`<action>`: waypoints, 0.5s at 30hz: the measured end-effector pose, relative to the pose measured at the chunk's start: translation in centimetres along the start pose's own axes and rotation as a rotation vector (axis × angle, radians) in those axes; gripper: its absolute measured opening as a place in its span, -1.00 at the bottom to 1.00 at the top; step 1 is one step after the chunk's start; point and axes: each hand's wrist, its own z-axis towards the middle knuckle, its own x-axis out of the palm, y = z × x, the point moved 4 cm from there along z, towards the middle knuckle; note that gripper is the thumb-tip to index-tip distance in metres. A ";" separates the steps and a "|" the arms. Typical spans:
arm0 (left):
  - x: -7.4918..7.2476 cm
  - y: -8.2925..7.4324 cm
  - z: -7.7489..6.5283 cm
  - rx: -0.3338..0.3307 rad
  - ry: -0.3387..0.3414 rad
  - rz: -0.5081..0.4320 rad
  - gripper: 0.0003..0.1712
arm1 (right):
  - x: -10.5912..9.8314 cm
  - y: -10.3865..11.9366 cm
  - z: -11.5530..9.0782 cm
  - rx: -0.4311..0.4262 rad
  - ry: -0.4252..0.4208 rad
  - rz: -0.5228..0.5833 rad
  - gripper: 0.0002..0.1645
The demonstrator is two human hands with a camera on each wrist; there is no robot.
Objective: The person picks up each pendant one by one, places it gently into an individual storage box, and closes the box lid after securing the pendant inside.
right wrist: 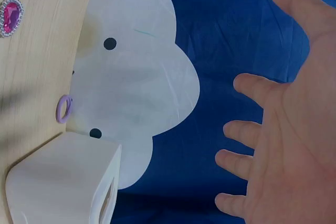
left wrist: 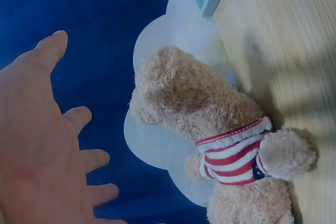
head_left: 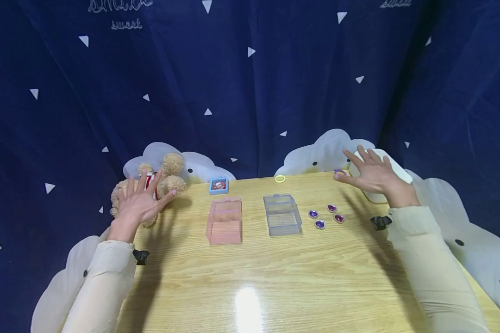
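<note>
My left hand (head_left: 138, 203) hovers with spread fingers above a tan teddy bear (left wrist: 236, 150) in a red-and-white striped shirt. My right hand (head_left: 372, 175), fingers spread too, is held above the table near a white box-shaped container (right wrist: 58, 177) and a purple ring (right wrist: 64, 109). Neither hand touches anything. Between them stand a pink clear box (head_left: 225, 232) and a grey clear box (head_left: 284, 229), both with lids up. Right of the grey box lie several jewelled pieces, among them a purple gem (head_left: 319, 224) and a pink gem (right wrist: 10, 17).
At the table's back edge are a small blue frame (head_left: 219, 186) with a red picture and a yellow ring (head_left: 279, 179). A dark blue curtain (head_left: 233, 83) with white triangles and clouds hangs behind the wooden table (head_left: 275, 273).
</note>
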 end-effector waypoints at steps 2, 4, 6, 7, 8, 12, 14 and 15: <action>0.0 0.0 0.0 0.004 0.005 -0.005 0.04 | 0.0 0.1 0.0 -0.008 -0.002 0.003 0.19; 0.1 0.0 0.1 0.009 0.011 -0.020 0.05 | 0.0 0.2 0.0 -0.016 -0.009 0.002 0.18; 0.1 -0.1 0.1 0.017 0.019 -0.040 0.06 | 0.0 0.3 0.1 -0.028 -0.021 0.004 0.17; 0.1 -0.1 0.2 0.020 0.022 -0.052 0.06 | 0.0 0.3 0.1 -0.035 -0.027 0.008 0.16; 0.1 -0.2 0.2 0.025 0.025 -0.063 0.06 | 0.0 0.4 0.1 -0.043 -0.032 0.009 0.15; 0.1 -0.5 0.2 0.058 0.013 -0.115 0.06 | 0.0 0.5 0.2 -0.072 -0.055 0.029 0.11; 0.1 -0.7 0.3 0.081 -0.001 -0.147 0.04 | 0.1 0.5 0.3 -0.087 -0.066 0.031 0.09; 0.1 -0.7 0.4 0.092 -0.009 -0.164 0.03 | 0.1 0.5 0.3 -0.091 -0.072 0.031 0.08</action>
